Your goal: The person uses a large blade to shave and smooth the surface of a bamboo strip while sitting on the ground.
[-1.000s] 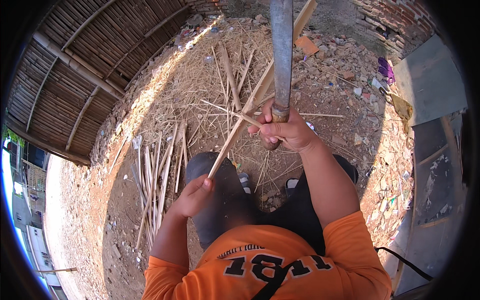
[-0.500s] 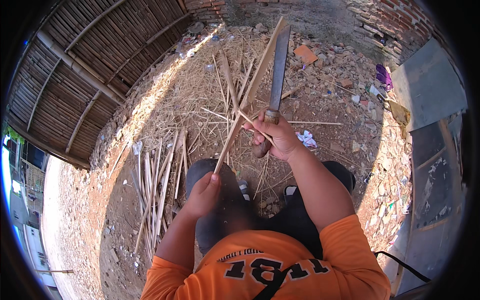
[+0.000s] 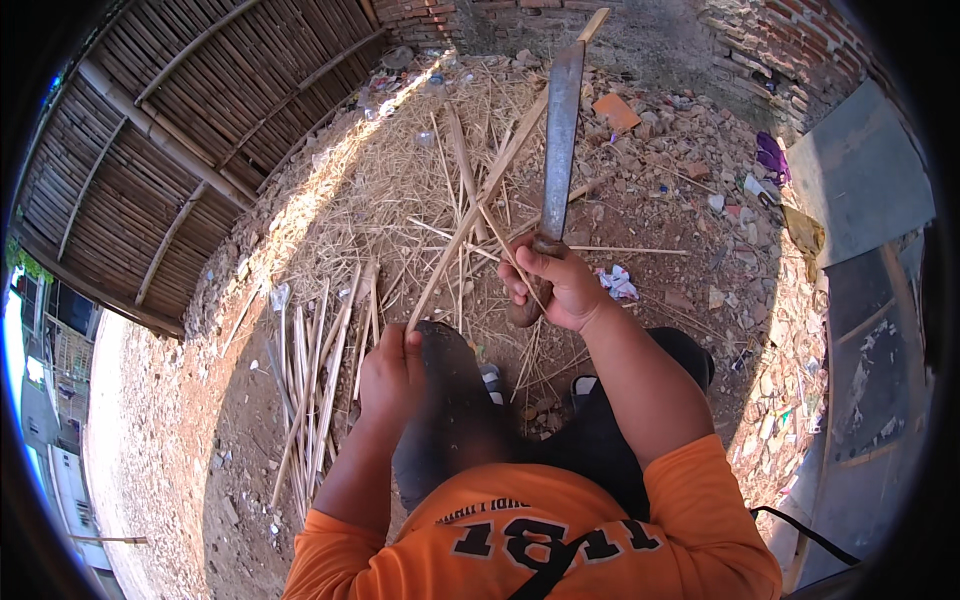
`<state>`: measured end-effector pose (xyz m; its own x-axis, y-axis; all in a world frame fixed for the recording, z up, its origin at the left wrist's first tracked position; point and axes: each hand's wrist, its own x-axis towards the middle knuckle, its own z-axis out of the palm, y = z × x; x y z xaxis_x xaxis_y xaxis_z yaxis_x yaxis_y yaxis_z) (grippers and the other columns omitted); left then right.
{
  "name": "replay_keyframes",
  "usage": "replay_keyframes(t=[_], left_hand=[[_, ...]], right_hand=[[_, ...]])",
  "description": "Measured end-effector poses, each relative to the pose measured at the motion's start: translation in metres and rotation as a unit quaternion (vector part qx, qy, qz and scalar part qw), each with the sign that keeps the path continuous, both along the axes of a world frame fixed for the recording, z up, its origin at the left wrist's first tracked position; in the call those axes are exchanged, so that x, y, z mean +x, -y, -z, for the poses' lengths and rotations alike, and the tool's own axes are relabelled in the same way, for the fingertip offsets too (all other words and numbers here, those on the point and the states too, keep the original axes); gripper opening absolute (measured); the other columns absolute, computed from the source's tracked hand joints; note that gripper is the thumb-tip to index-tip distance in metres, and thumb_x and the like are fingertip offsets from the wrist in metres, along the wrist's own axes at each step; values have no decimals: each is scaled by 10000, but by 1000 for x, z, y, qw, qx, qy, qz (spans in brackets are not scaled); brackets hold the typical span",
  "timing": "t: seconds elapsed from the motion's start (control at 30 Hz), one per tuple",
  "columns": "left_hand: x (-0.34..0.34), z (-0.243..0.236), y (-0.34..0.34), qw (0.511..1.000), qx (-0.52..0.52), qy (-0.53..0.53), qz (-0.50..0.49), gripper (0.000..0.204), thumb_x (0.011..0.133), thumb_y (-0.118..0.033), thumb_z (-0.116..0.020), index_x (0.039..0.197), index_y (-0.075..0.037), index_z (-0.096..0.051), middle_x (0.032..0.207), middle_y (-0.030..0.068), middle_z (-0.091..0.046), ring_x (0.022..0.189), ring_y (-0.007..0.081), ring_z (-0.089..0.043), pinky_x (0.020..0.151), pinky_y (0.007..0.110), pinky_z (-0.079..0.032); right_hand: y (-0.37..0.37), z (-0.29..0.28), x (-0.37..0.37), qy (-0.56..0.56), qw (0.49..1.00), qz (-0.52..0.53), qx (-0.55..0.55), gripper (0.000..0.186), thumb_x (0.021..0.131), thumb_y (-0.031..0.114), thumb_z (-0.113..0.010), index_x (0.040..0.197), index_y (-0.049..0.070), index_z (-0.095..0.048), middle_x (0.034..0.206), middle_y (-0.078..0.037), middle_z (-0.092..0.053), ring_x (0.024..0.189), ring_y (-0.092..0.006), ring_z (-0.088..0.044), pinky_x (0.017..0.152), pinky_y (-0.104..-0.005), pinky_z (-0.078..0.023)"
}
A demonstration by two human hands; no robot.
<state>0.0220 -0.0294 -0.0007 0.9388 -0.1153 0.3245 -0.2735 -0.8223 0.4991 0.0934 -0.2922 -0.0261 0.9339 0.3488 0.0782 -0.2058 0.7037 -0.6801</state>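
My left hand (image 3: 392,375) is closed round the near end of a long bamboo strip (image 3: 500,172), just above my left knee. The strip slants up and to the right, and its far part passes behind the blade of a machete (image 3: 562,140). My right hand (image 3: 562,287) grips the machete by its brown wooden handle, blade pointing up and away from me. A thin bamboo sliver (image 3: 493,226) runs from the long strip down to the fingers of that hand; whether it is still joined to the strip I cannot tell.
Split bamboo strips (image 3: 318,375) lie in a bundle left of my left leg. Shavings and loose strips (image 3: 400,190) cover the ground ahead. A woven bamboo wall (image 3: 150,150) stands left, a brick wall (image 3: 640,40) at the back, and grey sheets (image 3: 860,180) lean at the right.
The long strip's far end has swung right and now shows beyond the blade tip. My left hand has shifted slightly left and forward. My right hand keeps its grip on the machete.
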Motion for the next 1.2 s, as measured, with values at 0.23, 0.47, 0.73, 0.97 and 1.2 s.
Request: replay_keyframes(t=[0.23, 0.47, 0.73, 0.97, 1.2], left_hand=[[-1, 1, 11, 1000, -23, 1, -13, 253, 1030, -261, -472, 976, -32, -565, 718, 240, -606, 685, 479, -593, 599, 553, -430], [-2, 8, 13, 996, -78, -43, 17, 276, 1031, -262, -474, 982, -13, -583, 735, 241, -605, 732, 485, -598, 636, 532, -448], [19, 33, -23, 991, -110, 45, -63, 356, 1057, -295, -440, 859, -11, -522, 629, 177, -495, 555, 332, -471, 548, 450, -375], [15, 31, -53, 985, -148, 6, -91, 357, 1064, -267, -446, 839, 1, -516, 621, 120, -489, 557, 212, -438, 540, 395, -367], [8, 23, -36, 992, -90, 13, -86, 336, 1054, -269, -464, 835, -18, -511, 628, 165, -518, 533, 305, -485, 520, 421, -376]], right_hand=[[-7, -1, -9, 69, 984, -122, 114, 327, 950, 332, -665, 1103, 45, -634, 774, -54, -606, 683, -159, -555, 644, -323, -459], [-21, -20, -26, 53, 987, -87, 122, 413, 985, 429, -591, 1056, 24, -627, 684, -25, -555, 626, -139, -525, 619, -310, -445], [3, 10, 13, -2, 943, 188, -276, 598, 927, 622, -577, 873, 28, -617, 593, -33, -533, 609, -151, -560, 564, -323, -450], [26, 103, 46, -72, 631, 88, -768, 815, 716, 710, -731, 1013, -47, -669, 1049, -229, -701, 1064, -381, -661, 926, -449, -518], [16, 118, 54, 127, 561, 220, -788, 746, 789, 629, -734, 1126, -28, -627, 1007, -163, -697, 973, -338, -679, 891, -407, -524]])
